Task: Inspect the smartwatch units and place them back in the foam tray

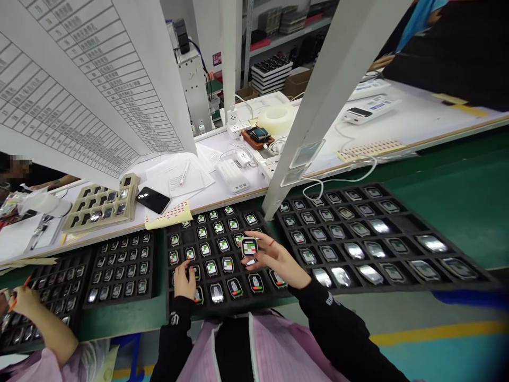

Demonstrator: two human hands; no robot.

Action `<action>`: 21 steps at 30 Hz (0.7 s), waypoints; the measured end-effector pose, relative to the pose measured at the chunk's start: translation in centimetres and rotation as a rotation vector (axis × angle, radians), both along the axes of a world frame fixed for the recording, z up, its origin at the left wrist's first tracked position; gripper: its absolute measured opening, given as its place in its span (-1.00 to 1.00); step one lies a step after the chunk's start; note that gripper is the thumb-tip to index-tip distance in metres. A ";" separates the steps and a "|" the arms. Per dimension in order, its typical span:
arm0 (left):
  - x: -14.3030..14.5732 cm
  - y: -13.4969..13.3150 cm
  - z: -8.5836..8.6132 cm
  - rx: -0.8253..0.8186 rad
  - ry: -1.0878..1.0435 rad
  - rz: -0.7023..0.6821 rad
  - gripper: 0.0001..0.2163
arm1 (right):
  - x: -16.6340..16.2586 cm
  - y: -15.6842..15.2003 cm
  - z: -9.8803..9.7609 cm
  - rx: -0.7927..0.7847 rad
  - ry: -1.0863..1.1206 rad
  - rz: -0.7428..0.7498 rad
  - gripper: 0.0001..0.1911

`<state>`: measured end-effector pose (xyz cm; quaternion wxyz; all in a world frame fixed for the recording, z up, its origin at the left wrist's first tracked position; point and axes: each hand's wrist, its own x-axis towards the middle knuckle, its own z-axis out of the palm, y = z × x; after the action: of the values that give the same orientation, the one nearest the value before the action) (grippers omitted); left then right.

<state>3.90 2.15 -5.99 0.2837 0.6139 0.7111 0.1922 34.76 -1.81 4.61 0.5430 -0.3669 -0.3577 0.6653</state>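
My right hand point(274, 260) holds a square smartwatch body point(249, 246) with green, red and white patches on its face, just above a black foam tray point(222, 310). The tray's slots hold several similar watch bodies. My left hand point(185, 281) rests with bent fingers on a watch body point(195, 273) in that tray, partly hiding it. I cannot tell whether those fingers grip it. At the far left, a co-worker's hand point(24, 301) works over another black tray point(51, 276).
Further black trays of watch bodies lie on both sides, the largest point(437, 234) at right. Behind stand a white bench point(222, 193), a white post point(314, 132), a hanging paper chart point(91, 90), a beige tray point(99, 204), a black phone point(153, 200) and papers point(175, 178).
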 end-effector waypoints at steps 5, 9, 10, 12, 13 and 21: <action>0.1 0.0 -0.1 0.031 -0.013 -0.037 -0.65 | -0.2 0.3 0.0 -0.048 -0.027 -0.044 -0.53; 0.0 0.2 -0.1 0.063 -0.024 -0.052 -0.66 | -0.4 0.5 -0.2 -0.051 -0.037 -0.039 -0.52; -0.1 0.2 0.0 0.067 -0.027 -0.053 -0.66 | -0.4 0.5 -0.3 -0.051 -0.041 -0.027 -0.51; -0.1 0.3 0.4 0.072 -0.033 -0.056 -0.67 | -0.1 0.6 -1.0 -0.061 -0.060 -0.001 -0.48; 0.0 0.3 0.6 0.069 -0.040 -0.060 -0.67 | 0.1 0.6 -1.6 -0.075 -0.081 0.004 -0.46; 3.7 -0.2 2.3 -0.014 -0.082 -0.199 -0.70 | 3.1 0.7 -9.1 -0.266 -0.841 -0.111 -0.59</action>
<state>7.63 1.98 -3.73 0.3346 0.6712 0.6356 0.1830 37.84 -1.08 -4.50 0.3332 -0.6910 -0.4384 0.4683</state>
